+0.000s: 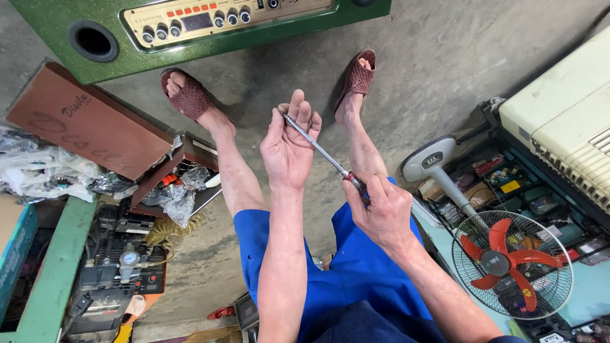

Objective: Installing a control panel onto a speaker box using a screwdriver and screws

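Observation:
My right hand (381, 209) grips the dark red handle of a long screwdriver (316, 148). Its metal shaft runs up and to the left across my left hand (289, 149). That hand is held palm up with the fingers spread, and the shaft's tip lies by the thumb and forefinger. Whether a small part sits at the tip is too small to tell. Both hands hover above my knees and blue shorts, over a concrete floor. My feet in dark red perforated slippers rest ahead.
A green speaker cabinet (114, 63) with a control panel of knobs lies ahead. A brown box (82, 121) with parts and plastic bags stands left, above a green bench (57, 267). A fan (508, 263) with red blades and a cream appliance (565, 121) stand right.

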